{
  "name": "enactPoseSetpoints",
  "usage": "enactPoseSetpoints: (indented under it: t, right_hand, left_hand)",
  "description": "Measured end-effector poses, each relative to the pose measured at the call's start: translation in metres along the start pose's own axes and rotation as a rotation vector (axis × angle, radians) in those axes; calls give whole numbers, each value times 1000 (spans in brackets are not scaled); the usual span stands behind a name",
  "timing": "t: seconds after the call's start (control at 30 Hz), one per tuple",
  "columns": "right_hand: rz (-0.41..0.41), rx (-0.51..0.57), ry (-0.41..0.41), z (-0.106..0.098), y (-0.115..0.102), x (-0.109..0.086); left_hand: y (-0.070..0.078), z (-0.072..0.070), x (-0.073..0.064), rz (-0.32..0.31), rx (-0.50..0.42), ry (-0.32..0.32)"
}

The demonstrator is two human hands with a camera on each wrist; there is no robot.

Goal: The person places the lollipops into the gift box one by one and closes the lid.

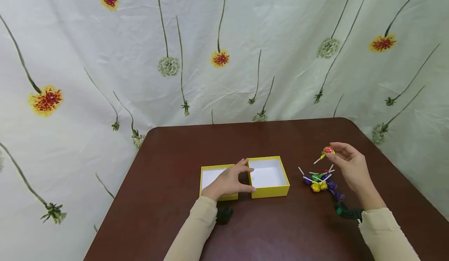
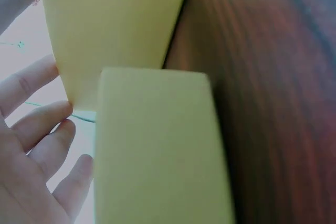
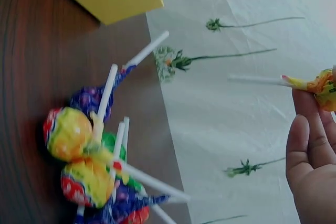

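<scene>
My left hand (image 1: 229, 179) holds the right-hand yellow box (image 1: 270, 191) by its left side. Its thumb lies at the front corner and its fingers reach over the rear part of the rim. This box is open-topped with a white inside. Below the hand, a second yellow box part (image 1: 210, 175) with a white inside is partly hidden. In my right hand (image 1: 350, 167), thumb and fingertips pinch a lollipop (image 1: 328, 150) in a yellow and red wrapper, raised above the table with its white stick pointing left. Beneath it lies a pile of lollipops (image 3: 68, 134) in yellow, purple, green and red wrappers.
The dark brown table (image 1: 168, 151) has rounded far corners. Behind it hangs a pale cloth (image 1: 203, 19) printed with flowers. A black wrist strap (image 1: 349, 213) is on the right wrist, and a dark device (image 1: 223, 215) on the left.
</scene>
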State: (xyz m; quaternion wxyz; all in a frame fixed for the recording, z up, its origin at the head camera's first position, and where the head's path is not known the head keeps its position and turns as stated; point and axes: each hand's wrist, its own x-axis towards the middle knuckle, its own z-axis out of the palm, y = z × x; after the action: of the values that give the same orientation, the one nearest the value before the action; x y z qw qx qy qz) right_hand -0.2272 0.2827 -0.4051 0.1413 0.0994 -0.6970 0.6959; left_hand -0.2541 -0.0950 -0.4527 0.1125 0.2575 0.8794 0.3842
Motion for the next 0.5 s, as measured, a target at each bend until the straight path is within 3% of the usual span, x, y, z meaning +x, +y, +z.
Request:
enactPoseSetpoints:
  t: [0.13,0.5]
  right_hand:
    - [18,-2,-17,8,-1,-1]
    - [80,-281,-90,41,-9,6]
  left_hand:
    - [0,1,2,3,22,-18]
    - [-4,-3,6,23,43,-7]
